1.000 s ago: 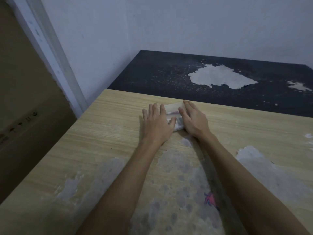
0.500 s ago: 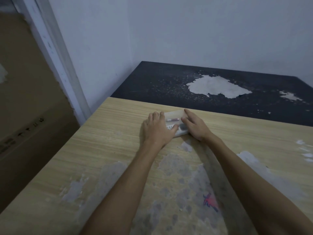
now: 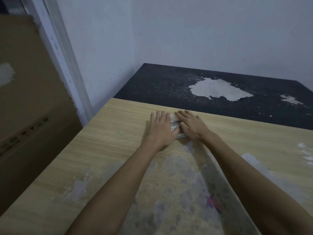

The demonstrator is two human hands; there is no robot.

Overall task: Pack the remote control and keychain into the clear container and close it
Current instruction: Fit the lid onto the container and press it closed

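The clear container (image 3: 174,123) lies on the wooden table (image 3: 118,133) near its far edge, and only a narrow strip of it shows between my hands. My left hand (image 3: 160,129) lies flat over its left part with the fingers stretched forward. Over its right part, my right hand (image 3: 191,126) lies flat with the fingers pointing left and forward. Both hands rest on its top. The remote control and the keychain are hidden under my hands; only a pale blurred shape shows through the plastic.
The table has worn grey patches (image 3: 177,175) and a small red-blue mark (image 3: 212,202) near me. Behind it stands a dark surface (image 3: 169,85) with peeled white patches, against the wall. A cardboard box (image 3: 25,107) stands at the left, beyond the table's left edge.
My right hand has slid further left over the container, so that less of it shows. The camera has tilted up a little. The container stays in place.
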